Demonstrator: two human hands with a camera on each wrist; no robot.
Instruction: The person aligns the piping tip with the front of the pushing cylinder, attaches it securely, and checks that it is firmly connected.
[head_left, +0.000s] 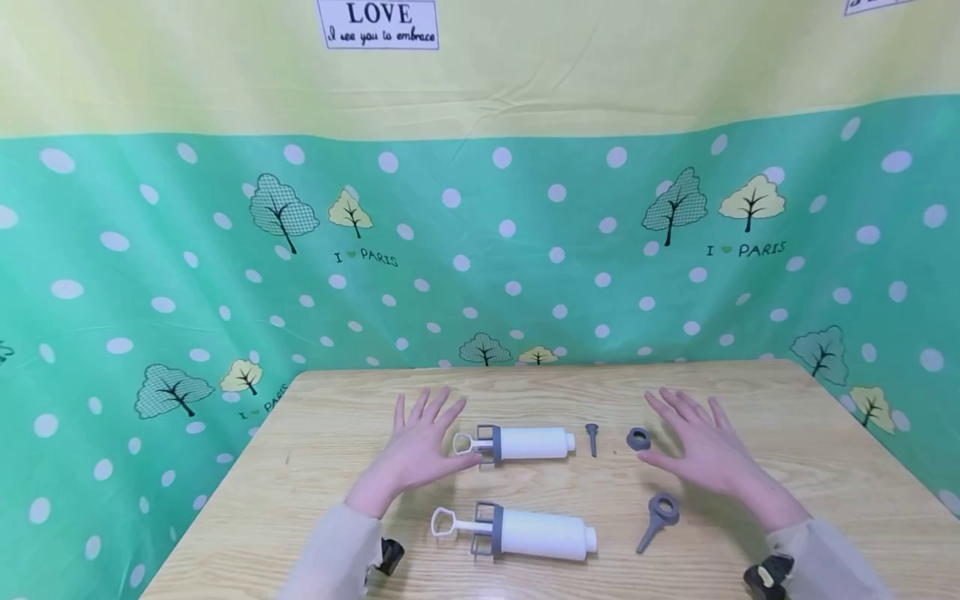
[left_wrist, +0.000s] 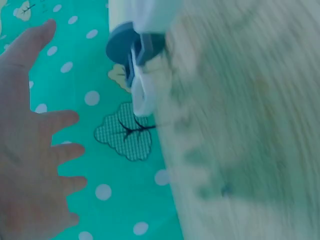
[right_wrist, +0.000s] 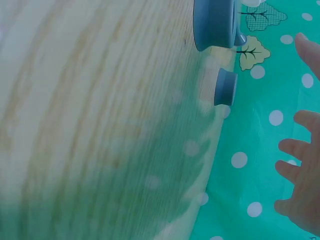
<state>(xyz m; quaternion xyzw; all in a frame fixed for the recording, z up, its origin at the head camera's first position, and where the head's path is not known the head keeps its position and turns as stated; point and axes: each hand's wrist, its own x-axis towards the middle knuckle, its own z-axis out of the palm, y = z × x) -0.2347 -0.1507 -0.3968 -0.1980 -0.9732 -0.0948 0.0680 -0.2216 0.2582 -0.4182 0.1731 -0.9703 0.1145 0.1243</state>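
Note:
My left hand (head_left: 418, 448) is spread with straight fingers at the left of the table, its thumb tip near the handle end of a white syringe-like pump (head_left: 534, 443) with a grey collar. Closer to me lies a second, similar white pump (head_left: 543, 534), its loop handle pointing left. On the right, my right hand (head_left: 705, 450) is also spread, the thumb close to a grey ring nut (head_left: 638, 439). A grey ring-headed piece with a tapered stem (head_left: 661, 515) lies below that hand. Between the far pump and the nut is a small grey nozzle (head_left: 592, 439). Neither hand holds anything.
The pieces lie on a light wooden table (head_left: 337, 400). A green and yellow patterned cloth (head_left: 525, 250) hangs behind it and along its sides. Dark devices are worn at the left wrist (head_left: 388, 556) and right wrist (head_left: 768, 575).

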